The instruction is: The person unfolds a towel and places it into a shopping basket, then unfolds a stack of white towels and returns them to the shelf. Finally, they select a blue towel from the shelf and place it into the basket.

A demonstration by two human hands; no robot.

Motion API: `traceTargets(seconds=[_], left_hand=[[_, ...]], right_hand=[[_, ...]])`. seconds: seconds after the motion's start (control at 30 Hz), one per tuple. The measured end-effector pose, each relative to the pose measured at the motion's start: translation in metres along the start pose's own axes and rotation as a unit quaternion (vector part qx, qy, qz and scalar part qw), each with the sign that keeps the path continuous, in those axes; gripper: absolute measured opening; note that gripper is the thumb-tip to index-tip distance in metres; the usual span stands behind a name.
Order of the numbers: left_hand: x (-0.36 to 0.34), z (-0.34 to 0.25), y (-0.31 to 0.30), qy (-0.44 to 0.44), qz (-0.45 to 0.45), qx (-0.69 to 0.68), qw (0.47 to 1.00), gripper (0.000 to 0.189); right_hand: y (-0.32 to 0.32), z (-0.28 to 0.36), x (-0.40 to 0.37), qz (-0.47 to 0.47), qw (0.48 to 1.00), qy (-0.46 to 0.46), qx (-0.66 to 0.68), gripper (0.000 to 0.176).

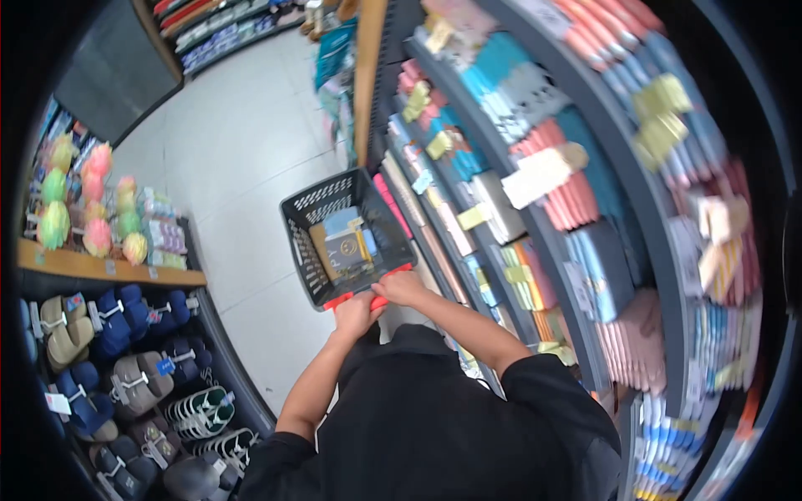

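Observation:
A dark plastic shopping basket [295, 242] with perforated walls hangs in front of my body over the pale floor. Both my hands are closed around its red handle [338, 301]. My left hand [357, 312] grips the handle near the middle, and my right hand [401, 287] holds it just to the right, close to the basket's corner. Inside the basket lie several flat items, among them a grey one with a yellow smiley face [347, 247], a brown one and a light blue one.
Shelves of folded towels [568, 196] rise close on my right. On the left, slippers [134, 380] hang below a wooden-edged shelf [109, 267] with colourful fluffy items. A wooden post [368, 83] stands beyond the basket. Tiled floor [242, 150] stretches ahead to more shelves.

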State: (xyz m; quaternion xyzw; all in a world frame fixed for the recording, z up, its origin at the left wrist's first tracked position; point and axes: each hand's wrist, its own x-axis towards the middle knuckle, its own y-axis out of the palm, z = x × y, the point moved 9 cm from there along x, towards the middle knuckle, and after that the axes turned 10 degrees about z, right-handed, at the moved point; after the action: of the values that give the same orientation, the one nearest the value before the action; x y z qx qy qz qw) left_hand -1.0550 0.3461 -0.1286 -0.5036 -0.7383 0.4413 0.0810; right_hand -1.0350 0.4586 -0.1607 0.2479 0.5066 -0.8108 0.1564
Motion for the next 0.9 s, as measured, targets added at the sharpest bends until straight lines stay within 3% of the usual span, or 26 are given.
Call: traceTargets(seconds=[0.27, 0.47, 0.8, 0.9], left_hand=[[-0.046, -0.038, 0.039, 0.007, -0.083, 0.06, 0.995, 0.033], [-0.076, -0.056, 0.09, -0.048, -0.037, 0.051, 0.997, 0.033], [-0.119, -0.096, 0.164, -0.066, 0.009, 0.03, 0.997, 0.033], [-0.129, -0.102, 0.179, -0.075, 0.016, 0.022, 0.997, 0.036]], right_hand=[[0.036, -0.009, -0.073, -0.072, 0.997, -0.023, 0.035, 0.043], [0.07, -0.014, -0.145, -0.127, 0.989, -0.046, 0.053, 0.048], [0.128, -0.041, -0.205, -0.055, 0.995, -0.065, 0.057, 0.048], [0.136, -0.043, -0.227, -0.111, 0.99, -0.076, 0.048, 0.045]])
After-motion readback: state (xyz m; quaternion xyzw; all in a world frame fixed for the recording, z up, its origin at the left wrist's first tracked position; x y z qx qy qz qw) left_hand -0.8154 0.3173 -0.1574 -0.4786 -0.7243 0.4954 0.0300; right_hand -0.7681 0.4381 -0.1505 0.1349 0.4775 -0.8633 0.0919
